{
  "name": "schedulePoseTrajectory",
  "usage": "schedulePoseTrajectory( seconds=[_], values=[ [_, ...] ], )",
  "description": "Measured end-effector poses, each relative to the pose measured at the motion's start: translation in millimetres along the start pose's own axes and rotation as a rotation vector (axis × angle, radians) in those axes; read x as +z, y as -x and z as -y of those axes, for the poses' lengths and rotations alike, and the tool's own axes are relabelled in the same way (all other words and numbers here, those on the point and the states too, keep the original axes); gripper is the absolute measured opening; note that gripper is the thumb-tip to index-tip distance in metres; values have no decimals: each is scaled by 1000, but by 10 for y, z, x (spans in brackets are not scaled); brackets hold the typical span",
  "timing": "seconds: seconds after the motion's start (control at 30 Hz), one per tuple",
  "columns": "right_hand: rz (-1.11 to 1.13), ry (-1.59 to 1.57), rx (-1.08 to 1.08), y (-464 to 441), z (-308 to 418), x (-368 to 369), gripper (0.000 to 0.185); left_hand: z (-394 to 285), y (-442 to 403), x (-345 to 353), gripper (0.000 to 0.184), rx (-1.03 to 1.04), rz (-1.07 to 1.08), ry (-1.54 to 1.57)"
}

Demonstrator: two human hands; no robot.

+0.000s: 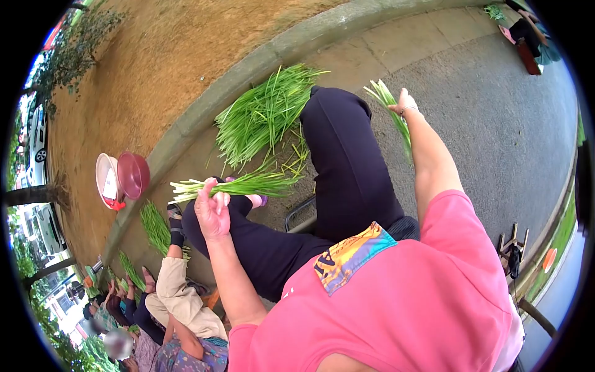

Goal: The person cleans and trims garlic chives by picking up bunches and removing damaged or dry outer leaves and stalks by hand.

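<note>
My left hand (212,211) is closed around a bunch of long green stalks (251,184), whose white ends point left and whose leaves reach across my knee. Out to the right, my right hand (404,104) grips a smaller bunch of green stalks (383,93), with its pale ends up and its leaves hanging beside my forearm. Between the two hands, beyond my knees, a big pile of green stalks (263,115) lies on the pavement by the curb. Loose leaves are scattered below that pile.
Two basins, one pale pink (101,177) and one dark pink (134,175), stand past the curb (186,118). Several seated people are at the lower left with more green bundles (155,228). Another person sits at the far upper right. A wooden stool (513,245) stands at right.
</note>
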State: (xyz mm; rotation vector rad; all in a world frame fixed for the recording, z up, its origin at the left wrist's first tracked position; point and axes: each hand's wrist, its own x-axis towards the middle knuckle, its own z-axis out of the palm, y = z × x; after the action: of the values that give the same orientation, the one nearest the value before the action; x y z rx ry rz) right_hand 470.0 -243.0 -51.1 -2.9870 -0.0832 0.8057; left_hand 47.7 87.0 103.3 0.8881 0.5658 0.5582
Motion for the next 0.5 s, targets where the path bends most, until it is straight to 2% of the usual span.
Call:
schedulePoseTrajectory(
  seconds=[0.03,0.07,0.13,0.2,0.27,0.3,0.4,0.47,0.5],
  values=[
    [-5,-11,0,-14,33,-38,72,-4,0,5,39,3,9,-2],
    [-7,-10,-5,-2,65,-51,72,-6,-1,7,39,7,7,-2],
    [-113,-108,-169,34,145,-125,64,-8,-6,16,39,4,35,2],
    [-140,-131,-208,100,239,-253,57,-19,-8,0,38,13,45,18],
    [-162,-292,-328,215,401,-412,42,-31,10,22,37,6,89,31],
    [-251,-394,-429,315,503,-503,34,-51,15,33,31,2,102,92],
    [-486,-865,-689,932,1110,-885,24,-133,69,118,33,-6,172,113],
    [-328,-1184,-948,1608,1582,-1118,23,-178,122,193,34,-20,222,161],
    [-183,-1138,-1068,1986,1780,-1183,28,-220,154,249,33,-31,243,174]
  ],
)
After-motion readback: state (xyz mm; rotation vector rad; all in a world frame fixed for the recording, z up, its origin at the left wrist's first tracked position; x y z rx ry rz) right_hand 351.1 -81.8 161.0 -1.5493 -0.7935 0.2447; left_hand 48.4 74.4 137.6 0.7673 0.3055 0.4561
